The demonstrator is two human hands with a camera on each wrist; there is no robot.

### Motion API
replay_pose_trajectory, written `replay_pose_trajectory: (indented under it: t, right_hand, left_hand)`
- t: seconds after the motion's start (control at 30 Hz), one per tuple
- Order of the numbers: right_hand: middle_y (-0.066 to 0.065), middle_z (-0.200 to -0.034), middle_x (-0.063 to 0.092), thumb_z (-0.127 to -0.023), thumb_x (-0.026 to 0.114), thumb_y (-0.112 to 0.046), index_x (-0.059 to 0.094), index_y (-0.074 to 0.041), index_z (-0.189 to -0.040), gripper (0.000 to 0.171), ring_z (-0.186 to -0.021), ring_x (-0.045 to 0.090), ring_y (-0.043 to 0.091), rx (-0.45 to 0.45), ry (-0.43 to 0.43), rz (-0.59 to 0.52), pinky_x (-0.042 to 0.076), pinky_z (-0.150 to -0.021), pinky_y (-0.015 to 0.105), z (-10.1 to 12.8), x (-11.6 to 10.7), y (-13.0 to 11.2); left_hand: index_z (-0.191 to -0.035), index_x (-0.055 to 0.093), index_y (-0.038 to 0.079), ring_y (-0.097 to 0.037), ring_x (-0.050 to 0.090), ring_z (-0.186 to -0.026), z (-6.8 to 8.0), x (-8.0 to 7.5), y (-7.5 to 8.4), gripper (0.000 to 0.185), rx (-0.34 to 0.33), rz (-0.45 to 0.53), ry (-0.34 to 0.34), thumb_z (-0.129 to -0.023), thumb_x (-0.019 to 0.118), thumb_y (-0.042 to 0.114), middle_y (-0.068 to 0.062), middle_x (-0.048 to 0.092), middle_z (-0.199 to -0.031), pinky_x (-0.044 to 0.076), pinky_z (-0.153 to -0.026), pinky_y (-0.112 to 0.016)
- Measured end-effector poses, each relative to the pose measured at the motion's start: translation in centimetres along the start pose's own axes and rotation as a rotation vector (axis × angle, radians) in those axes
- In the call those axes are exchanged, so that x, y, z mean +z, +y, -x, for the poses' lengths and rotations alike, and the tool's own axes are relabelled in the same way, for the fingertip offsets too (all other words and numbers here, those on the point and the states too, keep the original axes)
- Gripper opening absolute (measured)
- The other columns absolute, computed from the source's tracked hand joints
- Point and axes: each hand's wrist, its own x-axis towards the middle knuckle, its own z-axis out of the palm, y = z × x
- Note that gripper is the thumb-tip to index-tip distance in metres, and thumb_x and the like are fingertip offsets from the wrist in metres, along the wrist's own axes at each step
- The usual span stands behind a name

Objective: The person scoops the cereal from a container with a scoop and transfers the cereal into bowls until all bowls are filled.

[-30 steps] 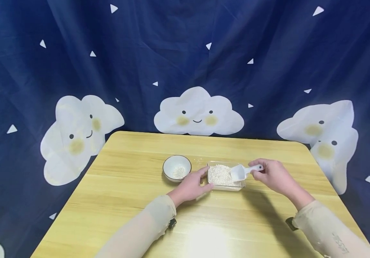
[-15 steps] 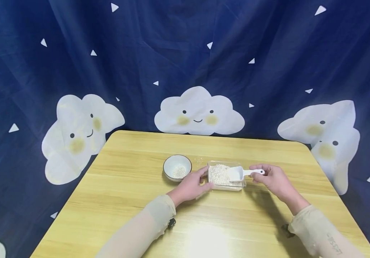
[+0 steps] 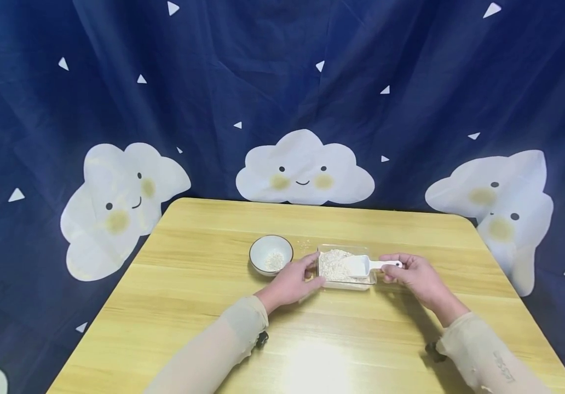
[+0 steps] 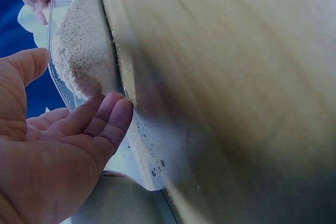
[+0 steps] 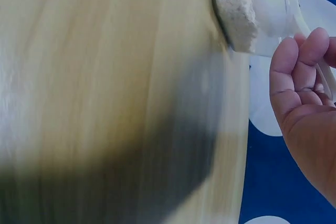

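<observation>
Scoop [image 3: 358, 266], pinched by right hand [image 3: 413, 273], seems dug into tray [image 3: 323, 282] braced by left hand's [image 3: 292, 282] straight fingers; next, lift level toward bowl [image 3: 270, 254] at centre frame.

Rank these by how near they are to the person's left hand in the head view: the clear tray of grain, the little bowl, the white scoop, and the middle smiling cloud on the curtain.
From the left hand:
1. Clear tray, touching its fingertips, to the right.
2. Bowl, just behind the hand, on the table.
3. White scoop, over the tray's right half, held by the right hand.
4. Middle cloud, on the curtain beyond the table.
</observation>
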Motion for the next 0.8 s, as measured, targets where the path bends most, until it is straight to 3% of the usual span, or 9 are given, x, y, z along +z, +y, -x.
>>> replay_pose_trajectory:
  t: [0.3,0.53,0.67,0.8]
  right_hand:
    - [-0.007,-0.093,0.079,-0.103,0.066,-0.004,0.048,0.021,-0.145,0.051,-0.078,0.072,0.005,0.016,0.011,-0.109,0.063,-0.079,0.021,-0.2,0.5,0.8]
    - [0.001,-0.099,0.082,-0.105,0.062,0.0,0.069,-0.004,-0.125,0.021,-0.08,0.073,0.005,-0.016,-0.052,-0.336,0.064,-0.082,0.023,-0.1,-0.2,2.4]
    - [0.005,-0.103,0.082,-0.107,0.056,0.003,0.072,-0.012,-0.117,0.025,-0.081,0.073,0.005,-0.032,-0.099,-0.432,0.064,-0.085,0.023,-0.3,-0.6,3.0]
    - [0.005,-0.104,0.082,-0.108,0.052,0.005,0.073,-0.013,-0.117,0.029,-0.081,0.073,0.005,-0.041,-0.138,-0.497,0.064,-0.085,0.023,-0.4,-0.9,3.3]
  left_hand:
    - [-0.168,0.034,0.016,-0.028,0.068,-0.132,-0.1,0.0,0.0,0.08,-0.001,0.009,0.0,-0.103,0.064,0.051,-0.01,0.062,-0.156,0.054,-0.116,-0.039]
    - [-0.169,0.034,0.017,-0.028,0.067,-0.133,0.0,-0.1,-0.1,0.081,-0.014,0.011,-0.002,-0.102,0.065,0.051,-0.01,0.063,-0.154,0.053,-0.116,-0.04]
    - [-0.169,0.034,0.018,-0.028,0.067,-0.132,0.0,-0.1,-0.1,0.081,-0.024,0.02,0.001,-0.102,0.066,0.052,-0.01,0.063,-0.154,0.054,-0.116,-0.041]
    - [-0.169,0.034,0.018,-0.027,0.067,-0.131,0.0,0.0,-0.1,0.082,-0.021,0.019,0.001,-0.102,0.066,0.053,-0.009,0.064,-0.153,0.054,-0.115,-0.04]
